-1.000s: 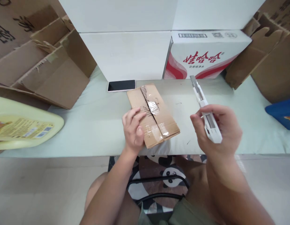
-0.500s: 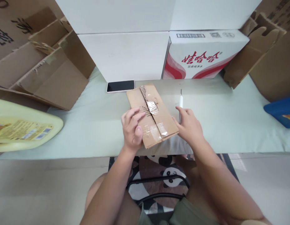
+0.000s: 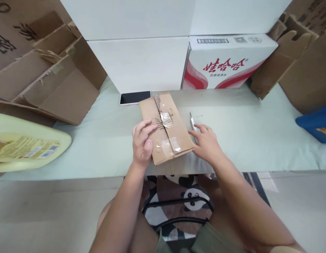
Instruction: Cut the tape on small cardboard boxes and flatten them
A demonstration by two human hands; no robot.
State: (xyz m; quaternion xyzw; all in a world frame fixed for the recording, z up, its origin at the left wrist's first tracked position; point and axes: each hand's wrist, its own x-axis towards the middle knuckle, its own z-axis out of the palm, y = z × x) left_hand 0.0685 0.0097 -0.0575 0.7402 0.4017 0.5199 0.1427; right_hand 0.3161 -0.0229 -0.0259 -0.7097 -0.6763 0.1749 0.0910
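A small flat cardboard box (image 3: 175, 123) lies at an angle in front of me, with strips of clear tape across its dark centre slit and torn, ribbed patches. My left hand (image 3: 143, 142) grips its left side, fingertips on the top face. At the right edge of the box is my right hand (image 3: 206, 142), its fingers apart. Beneath those fingers a slim white craft knife (image 3: 192, 122) lies on the table, blade end pointing away; its lower part is partly covered by the hand.
A phone (image 3: 135, 98) lies behind the box on the cloth-covered table (image 3: 244, 140). White cartons (image 3: 139, 65) and a red-and-white water carton (image 3: 226, 72) stand at the back. Open cardboard boxes (image 3: 62, 88) and a yellow jug (image 3: 26, 142) are left, a blue container (image 3: 315, 124) right.
The cardboard box and both hands have shifted slightly left. The craft knife has moved left and nearer, and its blade end now leans left. A small dark curved scrap shows beyond the right hand.
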